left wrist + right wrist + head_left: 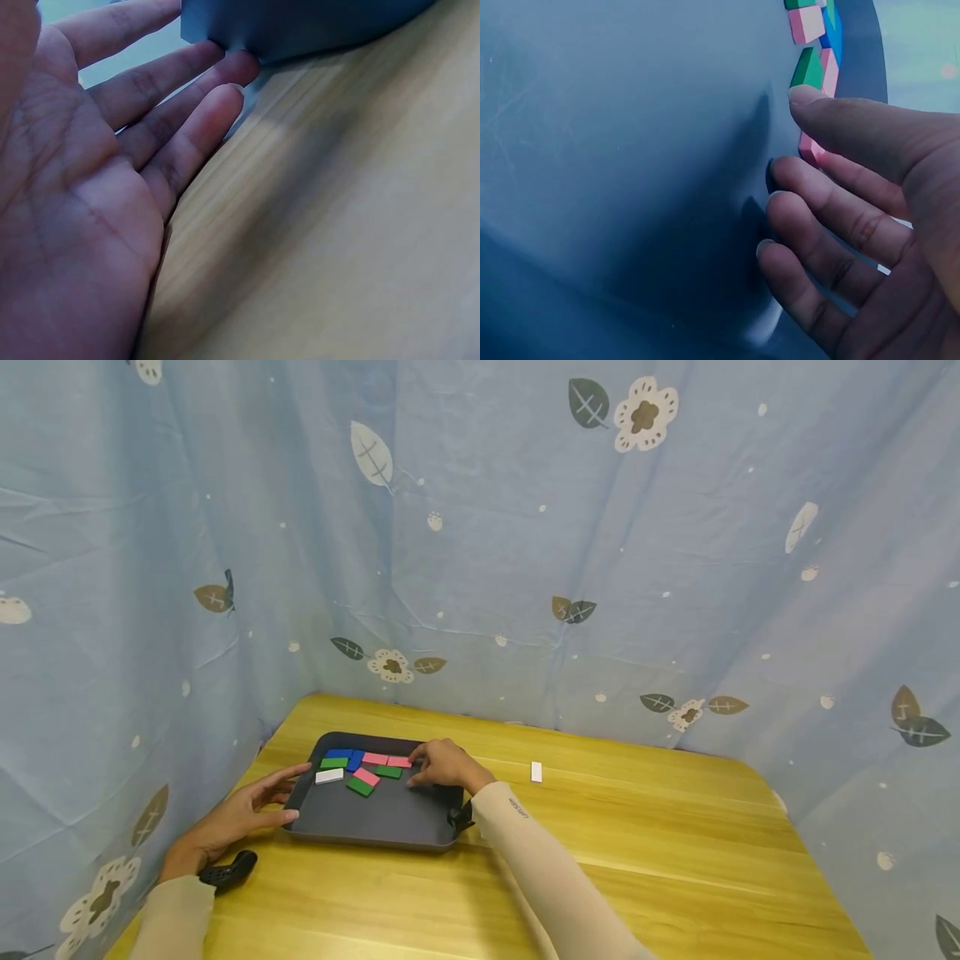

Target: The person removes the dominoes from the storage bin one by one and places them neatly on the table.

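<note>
A dark grey tray [375, 818] stands on the wooden table, holding several small flat blocks grouped toward its back left. My right hand [447, 766] reaches in over the tray's right side. Its index finger touches the end of a pink block [400, 762], while the thumb is apart from that finger, beside a green block [808, 69]. At the tray's left wall, my left hand [243, 810] has its fingers extended; fingertips meet the outside of the wall [247, 26] in the left wrist view. Nearby lie a white block [329, 776] and a blue block [339, 753].
One white block [536, 772] lies on the table [637, 827], right of the tray. A patterned blue curtain [480, 568] hangs behind the table and along its sides. Each wrist carries a black device, such as the left wrist's device [228, 871].
</note>
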Tool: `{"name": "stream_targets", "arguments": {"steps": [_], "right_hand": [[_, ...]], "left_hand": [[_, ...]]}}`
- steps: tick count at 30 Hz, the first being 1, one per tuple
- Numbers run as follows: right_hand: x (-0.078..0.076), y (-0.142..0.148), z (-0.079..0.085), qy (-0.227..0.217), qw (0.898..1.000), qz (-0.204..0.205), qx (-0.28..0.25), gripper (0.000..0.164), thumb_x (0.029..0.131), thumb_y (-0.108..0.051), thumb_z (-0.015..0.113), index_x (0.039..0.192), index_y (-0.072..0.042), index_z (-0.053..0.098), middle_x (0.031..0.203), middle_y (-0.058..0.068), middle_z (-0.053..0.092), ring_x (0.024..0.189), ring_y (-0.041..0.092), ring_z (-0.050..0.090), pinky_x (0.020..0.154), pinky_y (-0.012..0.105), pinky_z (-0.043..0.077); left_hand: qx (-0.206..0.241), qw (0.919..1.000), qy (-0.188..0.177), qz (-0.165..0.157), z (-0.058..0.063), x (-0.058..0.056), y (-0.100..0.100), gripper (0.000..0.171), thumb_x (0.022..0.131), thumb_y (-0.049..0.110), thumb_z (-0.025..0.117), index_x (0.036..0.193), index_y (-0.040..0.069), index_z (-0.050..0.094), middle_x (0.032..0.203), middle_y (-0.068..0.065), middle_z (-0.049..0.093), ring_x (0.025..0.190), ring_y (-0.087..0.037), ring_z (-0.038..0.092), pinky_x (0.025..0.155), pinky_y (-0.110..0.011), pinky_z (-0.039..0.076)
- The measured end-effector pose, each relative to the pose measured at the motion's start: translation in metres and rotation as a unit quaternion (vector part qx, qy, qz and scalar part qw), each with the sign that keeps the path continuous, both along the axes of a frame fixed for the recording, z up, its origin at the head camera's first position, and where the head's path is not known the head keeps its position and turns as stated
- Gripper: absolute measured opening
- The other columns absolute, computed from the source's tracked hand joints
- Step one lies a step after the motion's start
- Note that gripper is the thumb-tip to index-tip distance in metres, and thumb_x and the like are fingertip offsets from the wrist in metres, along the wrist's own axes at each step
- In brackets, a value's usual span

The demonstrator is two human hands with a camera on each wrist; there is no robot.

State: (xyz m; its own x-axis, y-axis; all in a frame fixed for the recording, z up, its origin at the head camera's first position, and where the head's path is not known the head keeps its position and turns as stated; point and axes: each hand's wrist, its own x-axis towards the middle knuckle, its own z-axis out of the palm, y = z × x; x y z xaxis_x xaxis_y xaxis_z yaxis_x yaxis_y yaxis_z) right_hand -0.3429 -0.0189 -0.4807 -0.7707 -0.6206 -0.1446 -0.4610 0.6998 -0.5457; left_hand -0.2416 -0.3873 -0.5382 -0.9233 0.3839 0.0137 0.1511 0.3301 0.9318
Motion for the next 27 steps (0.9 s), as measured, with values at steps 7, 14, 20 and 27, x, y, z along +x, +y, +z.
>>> {"name": "stream_targets", "arguments": {"steps": [7, 14, 20, 27], "right_hand": [[-0.001, -0.002, 0.001, -0.008, 1.0, -0.016, 0.002, 0.048, 0.091, -0.026, 0.082, 0.133, -0.008, 0.068, 0.086, -0.004, 0.071, 0.071, 0.007, 0.064, 0.068, 0.025, 0.053], [-0.001, -0.003, -0.003, -0.03, 0.999, 0.012, -0.017, 0.026, 0.093, -0.023, 0.08, 0.116, -0.012, 0.077, 0.091, -0.006, 0.07, 0.076, 0.007, 0.063, 0.069, 0.024, 0.052], [0.0, -0.009, -0.007, -0.041, 0.998, 0.028, -0.031, 0.023, 0.092, -0.021, 0.081, 0.114, -0.014, 0.076, 0.089, -0.008, 0.068, 0.075, 0.007, 0.063, 0.068, 0.023, 0.051], [-0.002, -0.016, -0.01, -0.026, 0.999, 0.02, -0.022, 0.047, 0.091, -0.022, 0.082, 0.135, -0.017, 0.068, 0.081, -0.007, 0.066, 0.071, 0.008, 0.062, 0.066, 0.023, 0.049]], "left_hand": [[-0.003, 1.0, -0.001, 0.002, 0.003, 0.001, 0.001, 0.07, 0.103, 0.014, 0.065, 0.164, 0.02, 0.031, 0.162, -0.02, 0.028, 0.125, -0.015, 0.047, 0.095, -0.052, 0.045], [-0.003, 1.0, -0.005, 0.006, 0.002, 0.001, 0.001, 0.07, 0.102, 0.014, 0.065, 0.163, 0.021, 0.031, 0.161, -0.02, 0.029, 0.125, -0.017, 0.046, 0.095, -0.051, 0.045], [-0.008, 0.9999, -0.003, 0.009, 0.001, 0.001, 0.0, 0.07, 0.102, 0.014, 0.066, 0.163, 0.021, 0.033, 0.159, -0.021, 0.032, 0.126, -0.027, 0.046, 0.094, -0.049, 0.048], [-0.002, 1.0, -0.006, 0.007, 0.002, 0.001, 0.001, 0.07, 0.102, 0.014, 0.067, 0.163, 0.023, 0.033, 0.16, -0.02, 0.031, 0.13, -0.036, 0.043, 0.095, -0.051, 0.045]]}}
